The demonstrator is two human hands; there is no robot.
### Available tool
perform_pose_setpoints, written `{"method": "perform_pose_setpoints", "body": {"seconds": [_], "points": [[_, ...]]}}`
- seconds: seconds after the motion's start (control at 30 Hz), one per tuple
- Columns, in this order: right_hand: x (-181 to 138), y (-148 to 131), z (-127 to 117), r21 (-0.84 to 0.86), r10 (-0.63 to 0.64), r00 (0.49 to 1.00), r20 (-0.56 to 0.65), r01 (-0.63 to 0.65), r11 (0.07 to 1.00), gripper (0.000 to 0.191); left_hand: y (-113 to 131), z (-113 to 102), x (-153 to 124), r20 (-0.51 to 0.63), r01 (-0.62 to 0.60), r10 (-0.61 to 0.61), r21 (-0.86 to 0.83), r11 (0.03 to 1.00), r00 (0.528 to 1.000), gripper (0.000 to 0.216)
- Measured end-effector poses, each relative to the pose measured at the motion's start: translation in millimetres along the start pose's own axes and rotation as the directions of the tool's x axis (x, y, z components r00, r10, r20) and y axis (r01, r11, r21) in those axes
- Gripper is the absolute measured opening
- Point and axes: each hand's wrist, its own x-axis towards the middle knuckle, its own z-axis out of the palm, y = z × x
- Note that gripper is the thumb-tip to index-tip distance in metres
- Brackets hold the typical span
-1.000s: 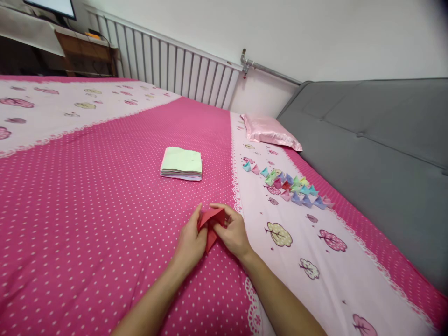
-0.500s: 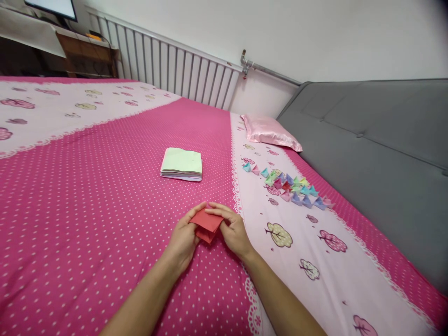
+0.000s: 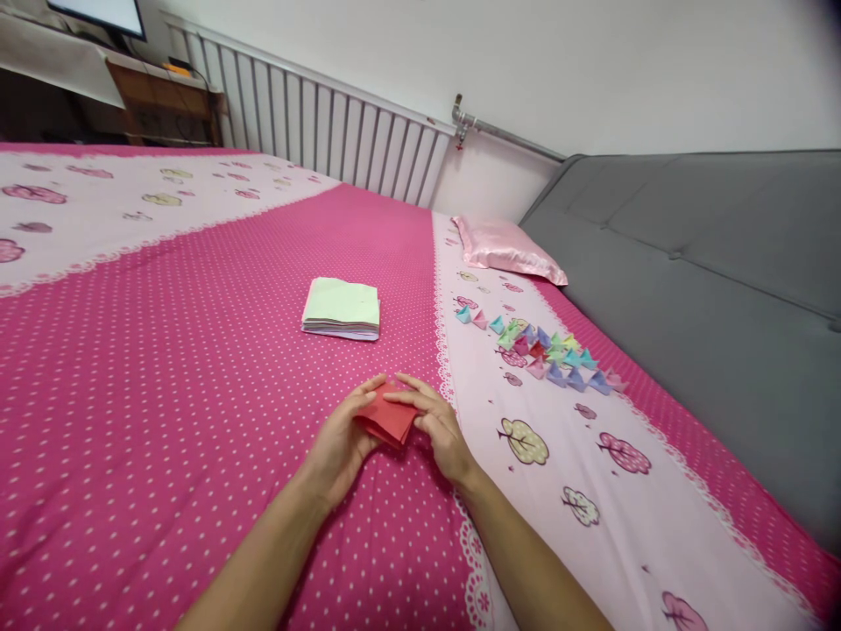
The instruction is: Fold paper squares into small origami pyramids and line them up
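CHANGE: red paper (image 3: 387, 419), raised as a pointed flap a second ago, now lies folded flat, so the crease is being pressed | LEFT: left hand (image 3: 338, 443) grip pinches its left edge | RIGHT: right hand (image 3: 440, 429) grip grasps it, fingers on top | WHERE: low over the bed (image 3: 164, 350), near the paper stack (image 3: 342, 307) and the folded pieces (image 3: 545, 350)

The red paper (image 3: 387, 421) was folded into a small, flat, roughly square piece with a crease showing along its near edge. It lay low over the pink dotted bedsheet (image 3: 197, 368), pinched at its left and right sides, tilted slightly toward the viewer.
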Motion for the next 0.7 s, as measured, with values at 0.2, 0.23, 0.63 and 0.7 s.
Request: {"method": "perform_pose_setpoints", "body": {"seconds": [0.2,0.23,0.63,0.7], "points": [[0.4,3.7,2.4,0.078,0.054,0.997,-0.062,-0.049,0.996,0.029,-7.1,-0.8,5.9,0.011,-0.063,0.062,0.123,0.990,0.998,0.048],[0.5,4.9,3.6,0.074,0.075,0.993,-0.090,-0.068,0.995,0.024,-7.4,-0.5,6.2,0.025,-0.076,0.074,0.132,0.988,0.997,0.051],[3.0,13.3,6.6,0.316,0.256,0.942,-0.217,-0.180,0.931,0.022,-13.6,0.9,4.3,0.147,-0.059,0.016,0.292,0.955,0.989,0.025],[2.8,14.2,6.2,0.296,0.272,0.944,-0.187,-0.210,0.932,0.017,-15.4,-0.3,5.5,0.144,-0.065,0.019,0.322,0.945,0.989,0.024]]}}
